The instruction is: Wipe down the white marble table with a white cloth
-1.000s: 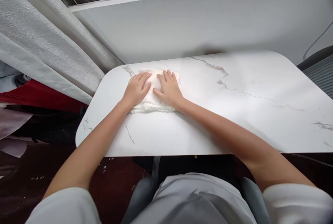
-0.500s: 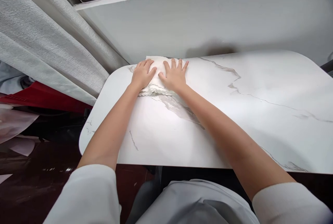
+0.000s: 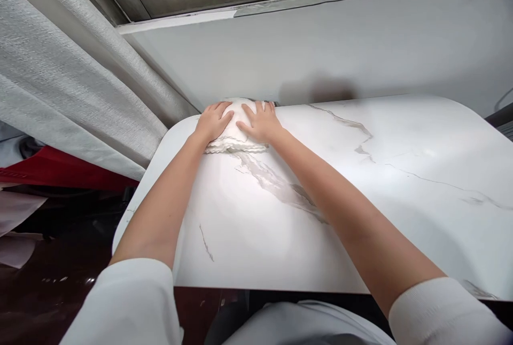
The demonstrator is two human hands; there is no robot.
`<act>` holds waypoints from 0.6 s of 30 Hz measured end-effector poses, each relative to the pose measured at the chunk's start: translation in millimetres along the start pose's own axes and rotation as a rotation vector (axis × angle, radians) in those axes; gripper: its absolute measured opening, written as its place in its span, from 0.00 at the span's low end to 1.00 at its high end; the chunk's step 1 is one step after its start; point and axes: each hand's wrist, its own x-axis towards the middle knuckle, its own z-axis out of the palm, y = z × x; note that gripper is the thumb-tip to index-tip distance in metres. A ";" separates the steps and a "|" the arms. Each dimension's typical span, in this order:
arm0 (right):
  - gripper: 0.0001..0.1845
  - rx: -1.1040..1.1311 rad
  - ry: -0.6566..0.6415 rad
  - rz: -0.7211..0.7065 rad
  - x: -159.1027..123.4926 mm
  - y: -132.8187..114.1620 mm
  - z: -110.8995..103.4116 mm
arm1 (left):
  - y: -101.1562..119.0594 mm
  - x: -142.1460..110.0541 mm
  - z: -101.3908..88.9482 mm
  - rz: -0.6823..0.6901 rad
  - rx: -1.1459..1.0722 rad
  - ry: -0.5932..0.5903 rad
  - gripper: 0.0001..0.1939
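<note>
A folded white cloth point(image 3: 236, 130) with ruffled layered edges lies at the far left of the white marble-patterned table point(image 3: 256, 243). My left hand point(image 3: 214, 122) rests on its left part, fingers laid over the cloth and thumb pointing right. On the right part of the same cloth lies my right hand point(image 3: 261, 123), its thumb and fingers apart, the fingertips reaching the cloth's far edge. Neither hand wraps round it; both press from above. A strip of cloth shows between the two thumbs.
A grey-white wall panel point(image 3: 248, 62) rises behind the table's far edge. To the left hangs a pale curtain point(image 3: 80, 56). A red item point(image 3: 68, 166) and pale pink sheets point(image 3: 20, 206) are at lower left, beyond the table.
Both hands and the cloth appear lower and slightly left in view, as the camera has tilted up. My right hand's fingers, widely spread before, are closer together and bent toward the cloth's far edge.
</note>
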 end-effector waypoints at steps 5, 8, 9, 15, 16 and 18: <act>0.36 0.000 0.026 -0.007 14.4 -4.5 3.0 | -13.0 8.0 -4.1 -0.042 0.045 -0.018 0.29; 0.36 0.010 0.036 -0.002 20.6 -12.6 5.1 | -20.8 10.2 -7.2 -0.061 0.066 -0.022 0.29; 0.36 0.011 0.033 -0.002 22.3 -15.8 5.9 | -24.1 10.0 -8.4 -0.066 0.066 -0.020 0.29; 0.38 0.002 0.028 -0.032 31.8 -39.6 16.0 | -46.4 -2.5 -19.8 -0.107 0.052 -0.027 0.28; 0.38 0.006 0.034 -0.042 33.4 -44.3 18.6 | -49.6 -6.3 -22.7 -0.109 0.056 -0.026 0.28; 0.38 0.015 0.035 -0.057 35.8 -54.0 23.8 | -55.2 -14.0 -28.8 -0.115 0.058 -0.029 0.29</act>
